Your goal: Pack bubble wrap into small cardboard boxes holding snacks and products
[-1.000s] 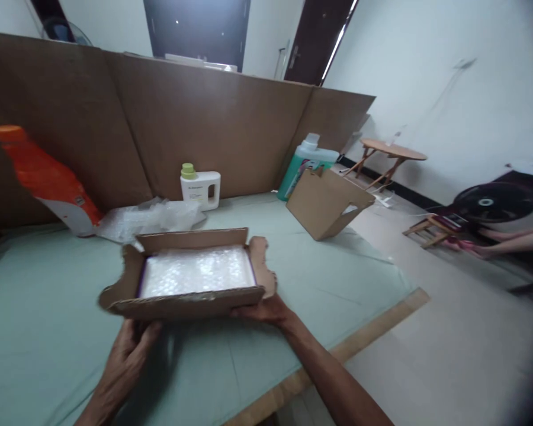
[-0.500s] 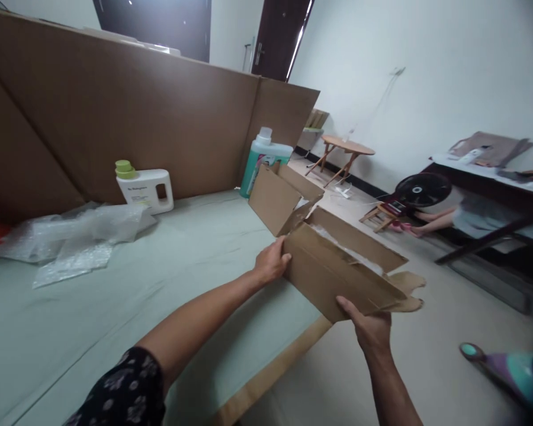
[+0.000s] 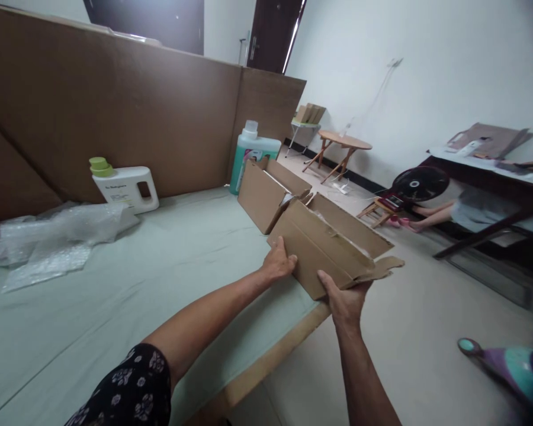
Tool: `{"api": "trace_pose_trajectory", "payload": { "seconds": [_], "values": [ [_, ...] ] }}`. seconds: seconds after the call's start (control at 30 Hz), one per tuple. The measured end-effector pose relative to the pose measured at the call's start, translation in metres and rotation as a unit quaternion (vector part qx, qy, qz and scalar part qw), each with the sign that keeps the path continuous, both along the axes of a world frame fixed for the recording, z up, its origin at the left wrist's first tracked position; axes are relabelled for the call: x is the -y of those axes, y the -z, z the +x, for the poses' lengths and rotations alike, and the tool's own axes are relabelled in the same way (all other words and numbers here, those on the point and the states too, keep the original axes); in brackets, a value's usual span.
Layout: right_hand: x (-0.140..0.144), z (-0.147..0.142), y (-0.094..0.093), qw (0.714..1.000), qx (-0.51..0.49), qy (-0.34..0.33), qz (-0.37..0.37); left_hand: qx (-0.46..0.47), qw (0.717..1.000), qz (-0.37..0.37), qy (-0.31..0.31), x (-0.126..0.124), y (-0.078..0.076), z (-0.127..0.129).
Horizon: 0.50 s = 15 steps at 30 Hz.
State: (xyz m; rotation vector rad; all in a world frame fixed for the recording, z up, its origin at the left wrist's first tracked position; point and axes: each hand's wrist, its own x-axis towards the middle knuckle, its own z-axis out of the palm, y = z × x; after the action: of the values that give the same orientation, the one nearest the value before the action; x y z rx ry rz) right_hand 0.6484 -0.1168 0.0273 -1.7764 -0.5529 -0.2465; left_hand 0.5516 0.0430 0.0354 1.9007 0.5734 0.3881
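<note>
An opened cardboard box (image 3: 311, 245) stands at the right edge of the cloth-covered table, its flaps up and something whitish inside. My left hand (image 3: 279, 261) presses on its near side, fingers against the card. My right hand (image 3: 349, 303) grips its lower right end, thumb on the near side and the other fingers hidden beneath. Just behind is a second open cardboard box (image 3: 261, 195), almost end to end with the first. A bottle of teal liquid (image 3: 241, 160) with a clear cap stands behind that one. Further left is a white jug (image 3: 122, 188) with a green cap.
Bubble wrap (image 3: 66, 236) lies on the table (image 3: 160, 284) at left. A tall cardboard panel (image 3: 160, 112) walls off the back. On the right are a round wooden table (image 3: 344, 141), a fan (image 3: 420, 183) on a stool and a seated person's legs (image 3: 435, 212).
Both hands and the held box have shifted slightly left and back, bringing it closer to the second box. The camera view has also turned a little to the right.
</note>
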Motion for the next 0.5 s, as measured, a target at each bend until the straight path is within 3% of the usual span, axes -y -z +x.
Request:
{"api": "trace_pose_trajectory", "payload": {
  "seconds": [0.17,0.3,0.5],
  "values": [
    [0.004,-0.005,0.01,0.998,-0.042,-0.034,-0.022,-0.053,0.998,0.004,0.035,0.015,0.0,-0.046],
    [0.015,0.001,0.016,0.996,-0.023,-0.088,-0.013,-0.055,0.997,0.013,0.051,0.017,0.006,-0.123],
    [0.011,0.015,-0.001,0.989,-0.019,-0.141,-0.033,-0.04,0.999,0.017,-0.005,0.008,0.005,-0.243]
  ]
}}
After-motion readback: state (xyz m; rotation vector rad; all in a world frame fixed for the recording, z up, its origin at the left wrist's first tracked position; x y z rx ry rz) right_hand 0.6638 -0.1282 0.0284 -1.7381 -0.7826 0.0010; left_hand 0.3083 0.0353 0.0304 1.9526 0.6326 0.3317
